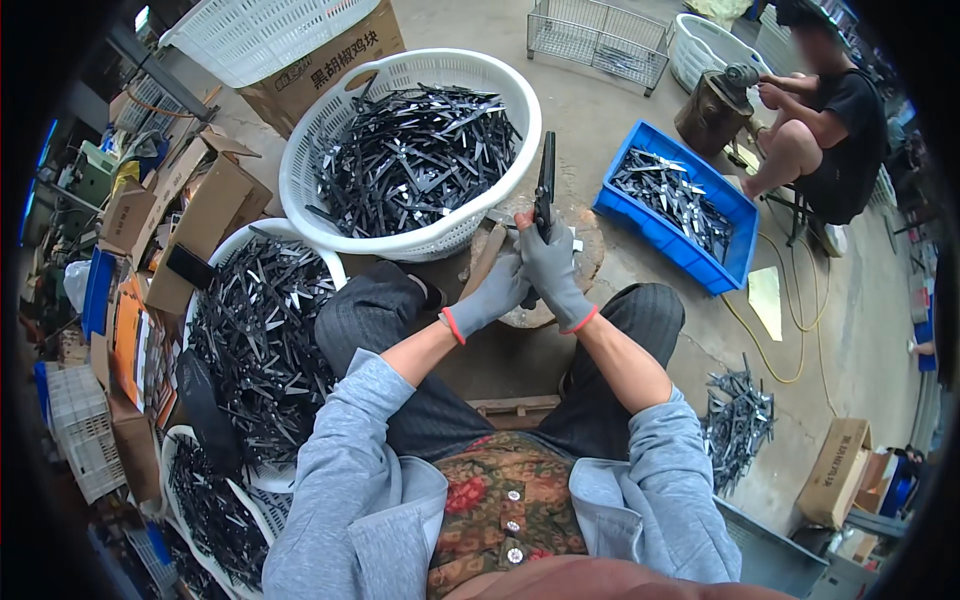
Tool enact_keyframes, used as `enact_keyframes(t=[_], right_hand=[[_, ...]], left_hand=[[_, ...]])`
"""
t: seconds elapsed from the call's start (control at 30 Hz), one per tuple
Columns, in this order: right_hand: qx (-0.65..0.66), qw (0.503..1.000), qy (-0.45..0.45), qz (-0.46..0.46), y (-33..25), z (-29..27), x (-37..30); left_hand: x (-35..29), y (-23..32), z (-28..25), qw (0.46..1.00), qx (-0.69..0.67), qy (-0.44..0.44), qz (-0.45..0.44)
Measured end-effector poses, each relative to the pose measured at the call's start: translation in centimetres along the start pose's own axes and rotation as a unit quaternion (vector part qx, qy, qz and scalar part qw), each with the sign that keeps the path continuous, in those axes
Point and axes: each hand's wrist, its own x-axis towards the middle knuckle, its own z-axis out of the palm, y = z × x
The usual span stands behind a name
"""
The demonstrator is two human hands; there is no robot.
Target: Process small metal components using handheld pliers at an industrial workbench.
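Both my hands wear grey gloves with red cuffs and meet in front of my knees, above a round wooden stump [592, 262]. My right hand [553, 268] is wrapped round a black pair of scissors [547, 170], whose long blades point away from me. Against it, my left hand [500, 292] is closed by the lower end, where a dark bit shows beneath the gloves; its fingertips are partly hidden. A hammer with a wooden handle [485, 260] lies on the stump, left of the scissors.
A large white basket [300, 190] of black blades stands ahead to the left, with a second white basket [335, 262] beside my left leg. At right are a blue crate [668, 262] of blades and a blade pile [738, 425] on the floor. A person [835, 125] sits beyond.
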Motion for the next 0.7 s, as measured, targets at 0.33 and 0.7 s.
enact_keyframes(t=[0.33,0.7], right_hand=[[-0.07,0.991,0.007,-0.112,1.2,-0.2,0.0],[-0.087,0.996,-0.007,0.003,-0.4,-1.6,-0.3]], left_hand=[[1.0,-4.0,-0.6,0.976,-0.21,-0.049,-0.01],[1.7,1.3,-2.9,0.972,0.077,-0.098,-0.201]])
